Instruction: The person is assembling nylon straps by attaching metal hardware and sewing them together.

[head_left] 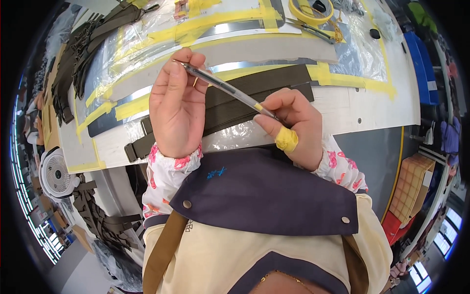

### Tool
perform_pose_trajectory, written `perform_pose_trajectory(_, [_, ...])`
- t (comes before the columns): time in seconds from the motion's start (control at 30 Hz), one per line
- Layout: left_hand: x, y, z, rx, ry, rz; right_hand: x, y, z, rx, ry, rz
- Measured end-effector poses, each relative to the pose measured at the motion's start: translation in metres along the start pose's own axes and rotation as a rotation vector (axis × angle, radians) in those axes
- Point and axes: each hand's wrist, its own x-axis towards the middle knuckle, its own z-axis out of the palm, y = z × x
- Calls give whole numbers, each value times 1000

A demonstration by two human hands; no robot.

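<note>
Between my two hands a clear-barrelled pen (225, 86) with a dark core is held at a slant over the table. My left hand (177, 105) pinches its upper left end between thumb and fingers, palm turned up. At the lower right end, my right hand (296, 120) grips it with thumb and forefinger. Yellow tape (286, 139) is wrapped round my right thumb. Beneath the hands lie dark olive webbing straps (240, 100), with a buckle-like end (130, 152) at the left near the table's front edge.
The white table (342, 110) carries plastic sheeting and yellow tape strips (352, 83). A tape roll (311, 12) and a dark cutter-like tool (313, 32) lie at the back right. More straps (73, 63) are heaped at the left. A white fan (56, 171) stands left; a blue bin (422, 68) sits right.
</note>
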Motion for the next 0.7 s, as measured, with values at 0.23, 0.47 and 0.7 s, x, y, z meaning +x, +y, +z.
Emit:
perform_pose_trajectory(0.23, [-1, -2, 3, 18, -116, 65, 11, -11, -18, 515, -161, 505])
perform_pose_trajectory(0.47, [0, -5, 7, 1, -42, 59, 3, 1, -2, 148, -86, 98])
perform_pose_trajectory(0.7, [-7, -8, 15, 61, -105, 66, 5, 0, -21, 470, -418, 566])
